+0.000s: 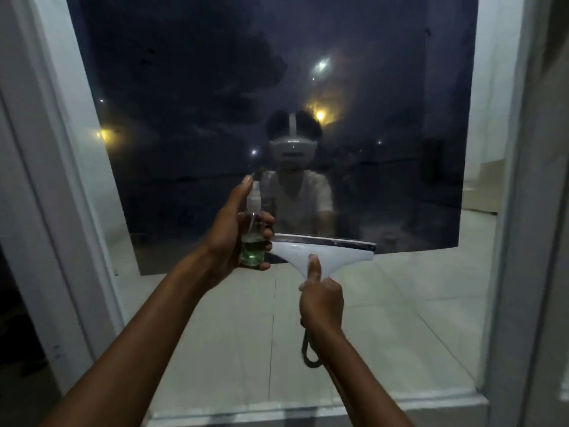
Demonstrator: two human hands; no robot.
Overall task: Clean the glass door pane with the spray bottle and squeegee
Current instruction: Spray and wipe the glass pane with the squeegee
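The glass door pane (pixel 215 87) fills the view, dark and reflective, with a tiled floor showing through its lower part. My left hand (pixel 228 238) grips a small clear spray bottle (pixel 253 241) holding green liquid, index finger resting on its nozzle top. My right hand (pixel 321 300) grips the handle of a white squeegee (pixel 326 252), thumb lying along its neck. The squeegee's blade lies level against the glass, just right of the bottle. A dark loop hangs from the handle below my right hand.
White door frame (pixel 61 180) runs down the left side and another frame post (pixel 517 241) down the right. The bottom rail (pixel 308 408) of the door lies below my arms. A person's reflection shows in the glass.
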